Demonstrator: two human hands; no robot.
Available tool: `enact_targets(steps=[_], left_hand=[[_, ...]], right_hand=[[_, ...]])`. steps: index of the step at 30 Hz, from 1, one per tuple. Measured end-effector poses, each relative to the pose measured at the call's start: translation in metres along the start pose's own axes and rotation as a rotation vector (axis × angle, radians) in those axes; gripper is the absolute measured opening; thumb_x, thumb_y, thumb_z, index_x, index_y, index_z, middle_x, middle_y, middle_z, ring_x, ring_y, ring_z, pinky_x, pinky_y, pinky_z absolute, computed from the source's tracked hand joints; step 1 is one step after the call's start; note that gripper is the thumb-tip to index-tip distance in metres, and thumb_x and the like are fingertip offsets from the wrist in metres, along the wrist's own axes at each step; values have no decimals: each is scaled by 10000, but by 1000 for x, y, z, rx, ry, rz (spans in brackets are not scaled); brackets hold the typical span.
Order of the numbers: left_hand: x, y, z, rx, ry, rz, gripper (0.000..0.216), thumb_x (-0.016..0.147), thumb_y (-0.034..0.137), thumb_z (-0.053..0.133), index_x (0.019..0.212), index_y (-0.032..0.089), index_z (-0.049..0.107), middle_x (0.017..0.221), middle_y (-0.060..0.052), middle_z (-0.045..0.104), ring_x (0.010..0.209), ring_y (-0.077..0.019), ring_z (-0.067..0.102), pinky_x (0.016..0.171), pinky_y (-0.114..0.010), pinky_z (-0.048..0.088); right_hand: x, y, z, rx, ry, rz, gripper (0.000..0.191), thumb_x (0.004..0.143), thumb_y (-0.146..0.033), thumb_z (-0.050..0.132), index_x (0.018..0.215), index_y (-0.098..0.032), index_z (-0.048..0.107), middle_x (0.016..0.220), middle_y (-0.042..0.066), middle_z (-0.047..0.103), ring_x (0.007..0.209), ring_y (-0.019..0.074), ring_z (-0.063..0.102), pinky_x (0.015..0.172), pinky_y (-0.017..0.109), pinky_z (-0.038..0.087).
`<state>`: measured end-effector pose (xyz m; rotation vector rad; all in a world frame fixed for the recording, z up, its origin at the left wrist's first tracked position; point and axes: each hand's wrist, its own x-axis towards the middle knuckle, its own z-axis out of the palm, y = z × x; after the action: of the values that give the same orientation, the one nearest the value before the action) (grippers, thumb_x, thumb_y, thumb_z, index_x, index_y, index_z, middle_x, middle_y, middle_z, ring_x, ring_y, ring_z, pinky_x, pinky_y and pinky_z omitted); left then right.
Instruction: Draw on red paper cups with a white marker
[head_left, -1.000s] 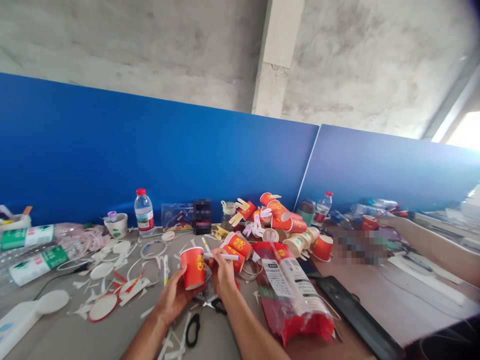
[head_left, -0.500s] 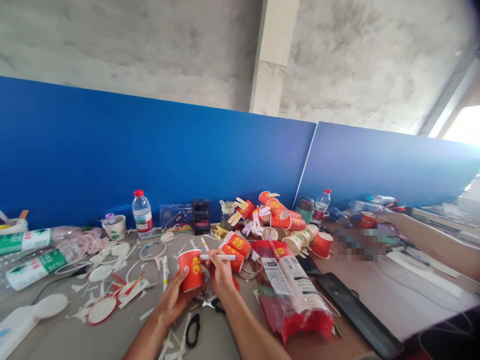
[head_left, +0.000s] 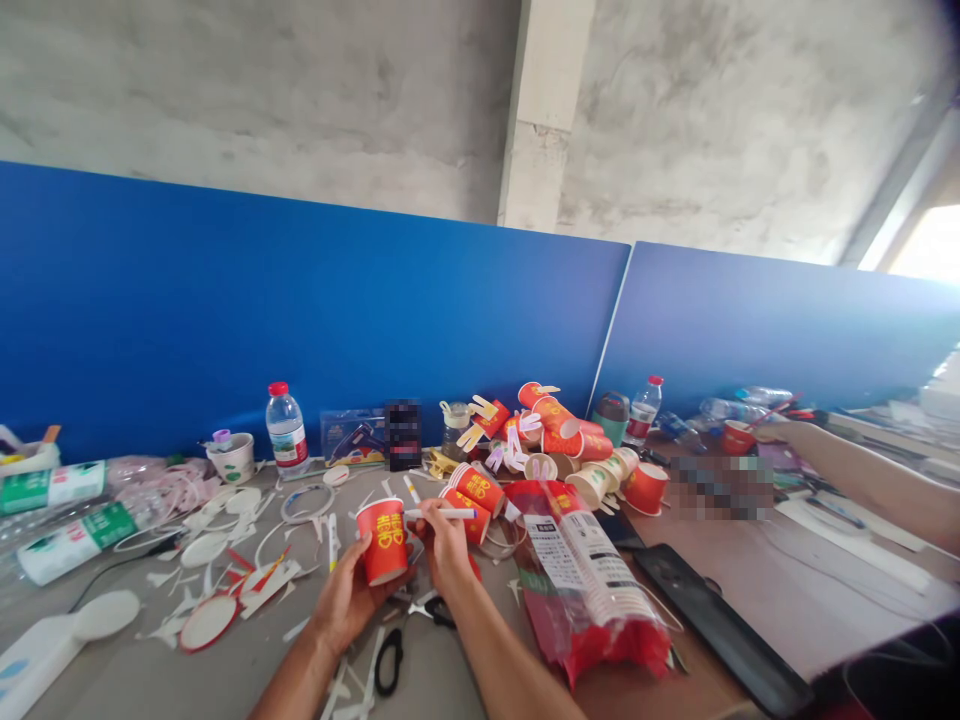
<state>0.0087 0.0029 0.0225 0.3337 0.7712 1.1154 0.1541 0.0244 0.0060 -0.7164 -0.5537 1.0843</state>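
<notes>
A red paper cup (head_left: pixel 384 550) with gold characters is held in my left hand (head_left: pixel 346 592), thumb on its near side and fingers beneath and behind it. My right hand (head_left: pixel 444 548) is closed around a white marker (head_left: pixel 454 514) with a blue end, which lies level, its left tip close to the cup's right side. Whether the tip touches the cup, I cannot tell. Below my hands, black-handled scissors (head_left: pixel 388 660) rest on the table among paper strips. Several more red cups (head_left: pixel 477 488) lie just behind my right hand.
A clear-and-red bag of stacked cups (head_left: pixel 585 580) lies right of my forearm, beside a black keyboard (head_left: pixel 720 630). A heap of cups with paper cutouts (head_left: pixel 559 425) and a water bottle (head_left: pixel 286 430) stand at the back. Another person's arm (head_left: pixel 862 480) reaches in from the right.
The cup has turned in my left hand, so its gold characters now face me more fully. My right hand keeps the marker beside it, nearly unmoved.
</notes>
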Motion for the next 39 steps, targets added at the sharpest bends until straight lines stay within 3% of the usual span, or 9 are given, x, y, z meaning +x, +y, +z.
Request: enact_targets(steps=[3, 8, 13, 25, 33, 39], left_hand=[[-1, -1, 0, 4, 9, 0, 638, 1074, 198, 738, 1697, 154, 611, 1250, -197, 913, 1053, -393, 928, 957, -545, 785], [0, -4, 1, 29, 27, 33, 660, 1054, 97, 743, 1695, 157, 598, 1233, -189, 913, 1008, -360, 933, 945, -516, 793], [0, -4, 4, -15, 15, 40, 695, 1033, 107, 747, 1708, 183, 596, 1339, -196, 889, 1060, -364, 929, 977, -537, 790], [-6, 4, 9, 20, 37, 18, 503, 1096, 148, 615, 1591, 105, 686, 1007, -144, 917, 964, -346, 930, 994, -533, 777], [-7, -1, 9, 19, 86, 60, 516, 1082, 160, 737, 1595, 162, 678, 1079, -147, 919, 942, -355, 932, 924, -540, 797], [-7, -1, 11, -22, 42, 25, 657, 1022, 183, 810, 1658, 172, 644, 1302, -200, 905, 1104, -408, 926, 956, -567, 798]], right_hand=[[-2, -2, 0, 6, -5, 1, 428, 659, -527, 1044, 690, -267, 705, 557, -46, 619, 554, 162, 525, 588, 304, 465], [-6, -3, 3, 14, -16, 9, 423, 661, -521, 1055, 693, -262, 723, 573, -33, 633, 568, 165, 545, 610, 312, 475], [-6, -2, 5, 14, -19, 23, 436, 620, -516, 1064, 676, -255, 719, 553, -37, 629, 550, 150, 524, 600, 300, 452], [-4, -2, 4, 24, -4, 33, 344, 622, -431, 1017, 663, -248, 729, 548, -32, 643, 547, 148, 505, 586, 306, 453], [-4, -3, 2, 30, 19, 18, 397, 633, -492, 1042, 684, -256, 727, 565, -28, 639, 560, 158, 526, 606, 309, 470], [-6, -4, 4, 16, -11, 22, 411, 630, -495, 1067, 682, -264, 731, 565, -29, 641, 563, 169, 526, 604, 313, 448]])
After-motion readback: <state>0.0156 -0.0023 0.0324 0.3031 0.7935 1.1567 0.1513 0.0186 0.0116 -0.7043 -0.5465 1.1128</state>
